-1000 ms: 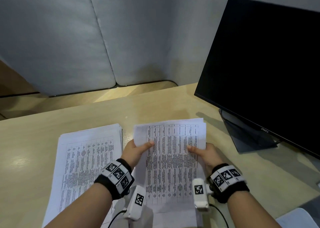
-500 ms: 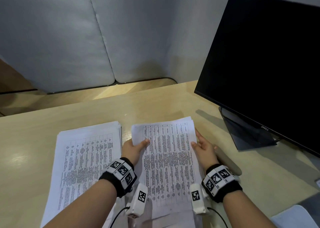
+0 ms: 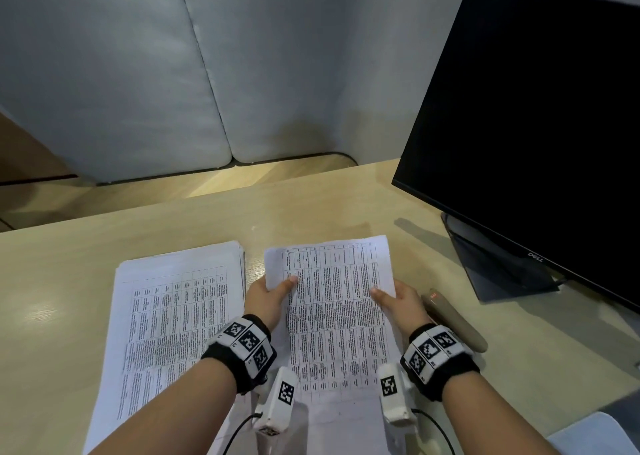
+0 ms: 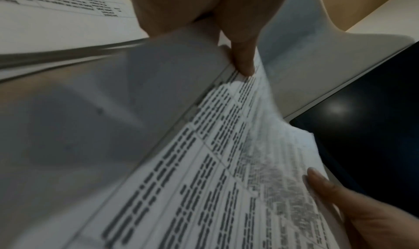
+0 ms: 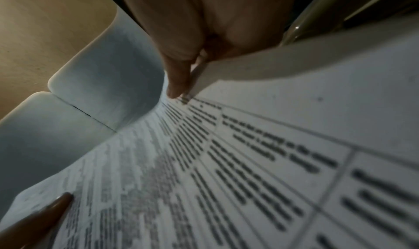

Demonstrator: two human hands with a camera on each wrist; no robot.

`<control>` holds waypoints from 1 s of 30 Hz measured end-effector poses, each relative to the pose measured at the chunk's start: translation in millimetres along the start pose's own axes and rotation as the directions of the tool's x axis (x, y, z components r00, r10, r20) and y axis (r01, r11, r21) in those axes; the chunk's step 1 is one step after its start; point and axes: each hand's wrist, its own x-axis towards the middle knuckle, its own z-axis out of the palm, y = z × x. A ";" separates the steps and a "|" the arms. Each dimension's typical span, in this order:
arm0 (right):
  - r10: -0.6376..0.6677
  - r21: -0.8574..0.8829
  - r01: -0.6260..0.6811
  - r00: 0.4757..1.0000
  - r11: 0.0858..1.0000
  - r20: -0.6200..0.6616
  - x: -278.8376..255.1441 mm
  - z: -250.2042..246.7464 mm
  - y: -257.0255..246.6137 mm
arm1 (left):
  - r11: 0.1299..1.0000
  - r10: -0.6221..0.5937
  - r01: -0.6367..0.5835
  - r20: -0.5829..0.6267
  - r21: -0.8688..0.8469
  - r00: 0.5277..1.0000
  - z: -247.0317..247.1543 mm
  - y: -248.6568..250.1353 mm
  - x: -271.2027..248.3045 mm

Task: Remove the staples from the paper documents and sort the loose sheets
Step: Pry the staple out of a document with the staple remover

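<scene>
Two hands hold one printed document (image 3: 334, 319) between them, just above the pale wooden counter (image 3: 194, 226); the left hand (image 3: 266, 300) pinches its left edge, thumb laid on the printed face and the other fingers tucked out of sight beneath; the right hand (image 3: 401, 302) pinches the right edge the same way, thumb on top. From the left wrist the thumb (image 4: 240, 55) presses the page's margin, and the paper bows slightly between the two grips; from the right wrist the thumb tip (image 5: 179, 84) sits on the sheet's edge, with the other hand's thumb (image 5: 38, 217) at the far side. Just beside the left hand a thicker stack of printed sheets (image 3: 173, 316) lies flat on the counter. A beige, elongated tool (image 3: 457, 323) rests just behind the right wrist; what it is I cannot tell. A dark monitor (image 3: 540, 125) stands at the right, and grey padded panels (image 3: 138, 73) back the counter.
</scene>
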 end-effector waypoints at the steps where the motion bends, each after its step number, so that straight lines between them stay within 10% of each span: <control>1: 0.016 0.022 -0.017 0.999 1.000 0.035 -1.0 -0.8 2.1 | 1.000 -0.003 0.003 -0.005 -0.012 1.000 -0.4 1.1 -0.8; 5: 0.071 0.157 -0.083 0.994 0.984 0.079 -5.0 -3.4 3.0 | 0.994 -0.022 0.024 0.023 -0.105 0.999 -2.5 5.5 -5.9; 11: -0.110 -0.217 0.110 0.994 0.970 0.013 -6.9 -8.5 -30.6 | 0.968 0.221 -0.197 -0.161 0.153 0.962 -6.6 19.9 -4.8; 15: -0.222 -0.752 0.295 0.954 0.590 0.200 -17.8 11.4 -73.1 | 0.545 0.567 -0.474 0.112 0.692 0.816 1.8 65.2 -16.8; 18: -0.206 -0.876 0.363 0.928 0.319 0.310 -29.4 34.3 -98.3 | 0.091 0.465 -0.569 0.470 0.817 0.750 13.8 87.8 -23.2; 20: -0.256 -0.892 0.387 0.909 0.234 0.328 -36.5 42.9 -106.5 | -0.009 0.347 -0.572 0.539 0.820 0.768 19.8 93.5 -24.0; 23: -0.511 -0.893 0.288 0.856 0.344 0.079 -43.7 36.6 -99.7 | 0.167 0.294 -0.507 0.449 0.845 0.844 11.2 88.7 -23.2; 27: -0.476 -0.563 0.125 0.696 0.817 -0.537 -45.9 9.3 -68.2 | 0.683 0.339 -0.432 0.268 0.590 0.902 -20.1 70.4 -14.3; 30: -0.089 0.093 0.139 0.905 0.986 -0.415 -31.8 -1.5 -42.0 | 0.939 0.292 -0.318 0.181 0.134 0.939 -29.4 57.6 -13.3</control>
